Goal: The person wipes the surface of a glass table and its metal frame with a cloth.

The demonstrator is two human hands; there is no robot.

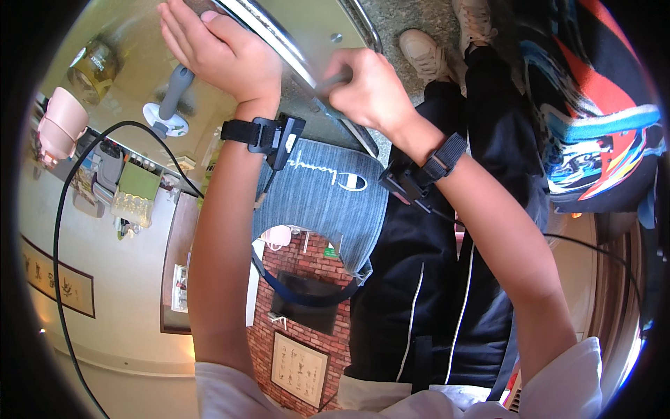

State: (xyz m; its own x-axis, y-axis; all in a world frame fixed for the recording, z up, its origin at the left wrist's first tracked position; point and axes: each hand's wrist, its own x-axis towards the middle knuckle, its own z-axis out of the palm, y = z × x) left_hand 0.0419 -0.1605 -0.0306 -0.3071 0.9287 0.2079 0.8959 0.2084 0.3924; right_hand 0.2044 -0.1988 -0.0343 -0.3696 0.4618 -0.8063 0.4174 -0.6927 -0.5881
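Observation:
My left hand is at the top, over the shiny table. Its fingers are extended and the thumb stands off from them; the frame's edge cuts off what lies between. My right hand is curled into a fist around a slim grey object, blurred and partly covered by the fingers. Between the hands runs a bright metal edge, and the right fist is close to it. Beside my left wrist a tool with a grey handle and a round white head lies on the tabletop.
A tinted jar and a pink cup are at the left. Below the hands is a blue denim cap-like item with embroidered lettering and a strap. Black cables trail from both wrist devices. A patterned fabric item is at right.

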